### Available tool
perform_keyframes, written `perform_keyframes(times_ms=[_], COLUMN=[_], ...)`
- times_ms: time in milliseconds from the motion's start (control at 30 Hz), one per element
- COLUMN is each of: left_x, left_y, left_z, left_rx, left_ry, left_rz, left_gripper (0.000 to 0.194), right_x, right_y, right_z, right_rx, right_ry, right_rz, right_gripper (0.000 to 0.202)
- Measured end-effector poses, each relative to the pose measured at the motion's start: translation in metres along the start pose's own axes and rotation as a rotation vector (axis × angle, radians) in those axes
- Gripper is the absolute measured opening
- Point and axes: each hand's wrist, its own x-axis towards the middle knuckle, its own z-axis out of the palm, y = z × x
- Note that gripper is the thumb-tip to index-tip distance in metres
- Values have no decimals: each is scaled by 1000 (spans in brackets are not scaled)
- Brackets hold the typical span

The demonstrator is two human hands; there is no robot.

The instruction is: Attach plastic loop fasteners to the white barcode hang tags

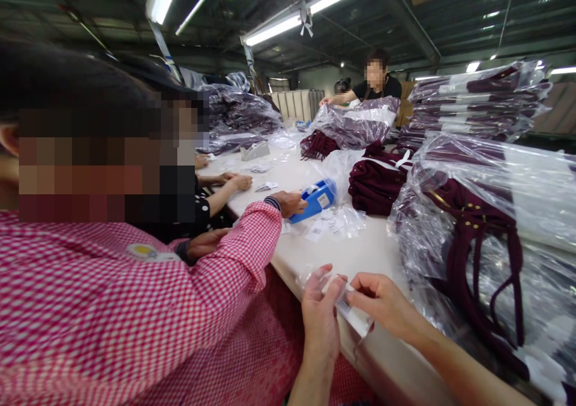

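Near the table's front edge, both my hands are closed on a small clear plastic bag with white paper labels (pixel 359 318) in or against it. My left hand (pixel 320 316) pinches its upper left end between thumb and fingers. From the other side, the bent fingers of my right hand (pixel 382 301) grip its middle. The lower end of the bag tilts down to the right. Beyond my hands, loose white labels and small clear bags (pixel 335 223) are scattered on the table.
At left, a co-worker in a red checked sleeve (pixel 252 244) reaches to a blue tape dispenser (pixel 315 201). Bagged maroon garments (pixel 477 202) are stacked at right, by a folded maroon garment (pixel 375 184). Other people sit or stand around the white table (pixel 378 244).
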Motion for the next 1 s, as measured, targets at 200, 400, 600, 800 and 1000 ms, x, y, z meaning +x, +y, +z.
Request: perform_keyframes(times_ms=[200, 400, 600, 800, 1000], left_x=[-3, -3, 10, 16, 14], left_y=[1, -5, -1, 16, 23], left_z=[-8, -10, -29, -50, -37], left_rx=[-63, -1, 374, 909, 1337], left_ry=[-36, 10, 96, 181, -186], left_rz=[-41, 1, 145, 700, 856], left_gripper=[35, 14, 30, 54, 46], right_x=[0, 2, 1, 4, 7], right_y=[-6, 1, -6, -2, 7], right_z=[-4, -6, -18, -25, -23], right_rx=[53, -116, -823, -1290, -1365], right_ry=[21, 44, 199, 116, 101], right_rz=[53, 16, -346, -386, -351], right_gripper=[24, 25, 21, 24, 23])
